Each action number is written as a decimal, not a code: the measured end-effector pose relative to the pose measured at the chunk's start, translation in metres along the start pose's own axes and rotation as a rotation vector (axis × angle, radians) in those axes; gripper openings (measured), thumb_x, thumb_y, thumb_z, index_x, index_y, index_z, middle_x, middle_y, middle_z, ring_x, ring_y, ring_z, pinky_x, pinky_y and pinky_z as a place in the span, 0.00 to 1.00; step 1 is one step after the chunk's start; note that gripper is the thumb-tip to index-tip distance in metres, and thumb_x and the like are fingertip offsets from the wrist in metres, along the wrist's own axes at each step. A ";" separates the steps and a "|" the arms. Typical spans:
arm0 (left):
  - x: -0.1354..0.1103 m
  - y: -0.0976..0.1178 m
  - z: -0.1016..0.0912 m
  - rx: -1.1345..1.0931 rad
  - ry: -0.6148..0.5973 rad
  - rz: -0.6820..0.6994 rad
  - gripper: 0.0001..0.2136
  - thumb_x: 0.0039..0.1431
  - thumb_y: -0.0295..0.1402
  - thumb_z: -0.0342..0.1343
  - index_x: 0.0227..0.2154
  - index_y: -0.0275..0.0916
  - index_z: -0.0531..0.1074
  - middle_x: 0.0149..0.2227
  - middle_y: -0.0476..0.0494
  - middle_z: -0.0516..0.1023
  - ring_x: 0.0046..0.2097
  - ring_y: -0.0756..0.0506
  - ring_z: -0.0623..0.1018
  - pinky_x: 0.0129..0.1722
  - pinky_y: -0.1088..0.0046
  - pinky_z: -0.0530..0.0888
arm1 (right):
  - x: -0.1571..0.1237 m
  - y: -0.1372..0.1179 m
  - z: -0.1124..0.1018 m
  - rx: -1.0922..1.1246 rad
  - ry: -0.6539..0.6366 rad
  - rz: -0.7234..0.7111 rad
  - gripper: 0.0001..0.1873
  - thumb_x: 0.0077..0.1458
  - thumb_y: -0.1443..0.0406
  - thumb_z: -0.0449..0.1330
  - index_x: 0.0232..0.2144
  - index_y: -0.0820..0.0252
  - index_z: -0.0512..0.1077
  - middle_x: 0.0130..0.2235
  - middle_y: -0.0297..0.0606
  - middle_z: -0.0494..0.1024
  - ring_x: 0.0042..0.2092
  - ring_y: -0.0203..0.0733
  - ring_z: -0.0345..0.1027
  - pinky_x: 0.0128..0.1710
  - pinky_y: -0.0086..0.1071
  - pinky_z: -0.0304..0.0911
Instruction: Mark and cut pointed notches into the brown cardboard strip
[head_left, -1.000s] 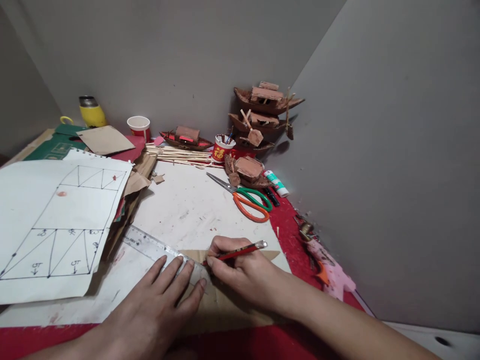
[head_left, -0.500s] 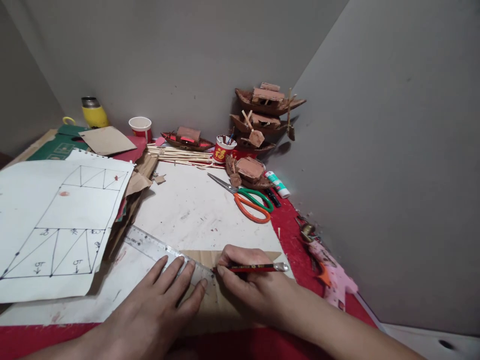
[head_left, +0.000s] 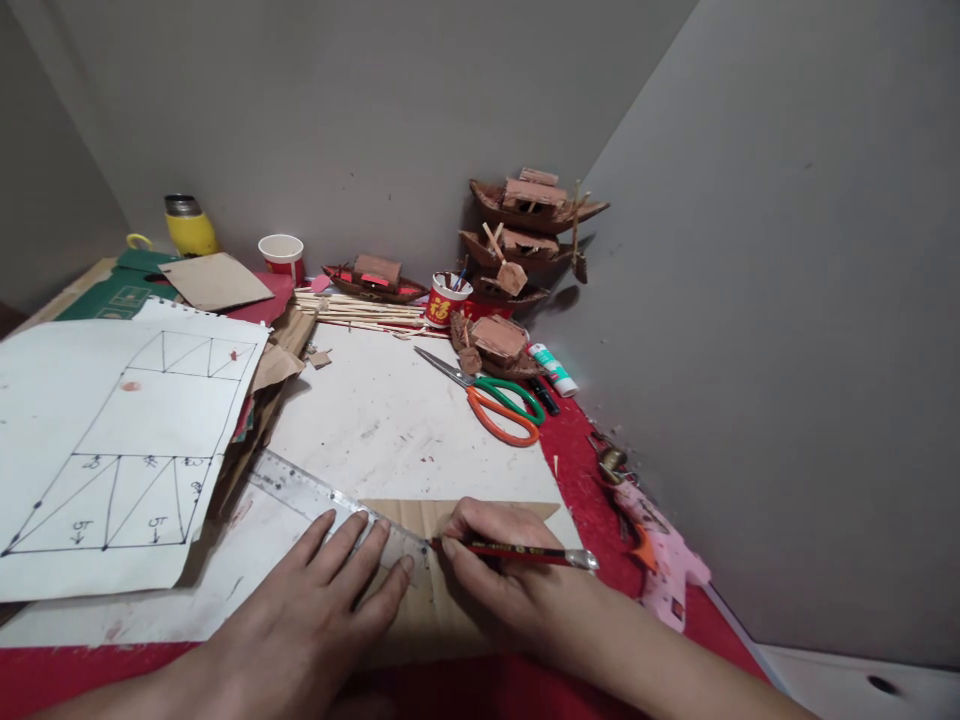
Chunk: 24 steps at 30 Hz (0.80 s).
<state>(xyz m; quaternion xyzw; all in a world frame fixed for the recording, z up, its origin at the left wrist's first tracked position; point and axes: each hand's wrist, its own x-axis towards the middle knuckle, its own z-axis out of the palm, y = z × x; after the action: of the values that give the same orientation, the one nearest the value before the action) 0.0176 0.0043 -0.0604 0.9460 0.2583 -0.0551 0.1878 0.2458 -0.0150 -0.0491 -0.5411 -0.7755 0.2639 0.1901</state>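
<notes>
My left hand lies with fingers spread, pressing a clear ruler onto a piece of brown cardboard. The ruler slants down to the right, and its far end reaches past the cardboard onto white paper. A dark red pencil with a silvery end is pinched in my right hand. Its tip is at the ruler's right end, close to the edge; whether it touches the cardboard I cannot tell. To the left, a sheet with a truss-like line drawing rests on stacked cardboard.
Scissors with green and orange handles lie beyond my right hand. Brown model boats are stacked at the back, near a red paper cup and thin wooden sticks. A pink glue gun and a glue stick lie at right.
My right hand and the pencil have shifted slightly right and down, the pencil's back end tilting lower. My left hand and the ruler stay in place.
</notes>
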 end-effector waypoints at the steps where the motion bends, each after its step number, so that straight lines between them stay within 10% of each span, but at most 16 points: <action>1: 0.000 0.000 0.000 0.004 0.005 0.002 0.39 0.46 0.39 0.66 0.62 0.40 0.61 0.64 0.27 0.60 0.63 0.24 0.61 0.57 0.37 0.61 | -0.001 0.000 0.001 -0.011 0.002 -0.001 0.09 0.60 0.69 0.51 0.27 0.58 0.65 0.26 0.32 0.71 0.28 0.36 0.63 0.30 0.28 0.57; 9: -0.002 -0.004 0.021 0.137 0.114 0.072 0.38 0.48 0.43 0.65 0.61 0.38 0.62 0.62 0.26 0.65 0.61 0.25 0.65 0.55 0.40 0.65 | -0.008 0.003 0.002 0.154 0.119 0.041 0.09 0.64 0.65 0.52 0.32 0.57 0.69 0.30 0.32 0.76 0.32 0.36 0.70 0.33 0.27 0.63; 17: -0.006 -0.005 0.067 0.418 0.496 0.195 0.20 0.62 0.35 0.51 0.57 0.41 0.65 0.53 0.37 0.74 0.53 0.36 0.71 0.54 0.57 0.65 | -0.008 0.031 0.014 0.157 0.309 -0.087 0.10 0.65 0.67 0.53 0.46 0.54 0.72 0.40 0.37 0.81 0.41 0.40 0.76 0.41 0.30 0.68; 24: -0.007 -0.003 0.058 0.291 0.418 0.183 0.23 0.60 0.33 0.52 0.58 0.38 0.62 0.54 0.37 0.75 0.53 0.37 0.72 0.57 0.58 0.65 | -0.005 0.034 0.008 0.042 0.264 -0.180 0.17 0.59 0.68 0.60 0.51 0.58 0.69 0.44 0.46 0.78 0.45 0.47 0.73 0.44 0.39 0.69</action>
<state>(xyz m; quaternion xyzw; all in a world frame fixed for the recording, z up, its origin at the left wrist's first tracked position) 0.0098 -0.0186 -0.1136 0.9734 0.1942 0.1219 -0.0032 0.2682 -0.0123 -0.0762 -0.4954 -0.7833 0.1886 0.3247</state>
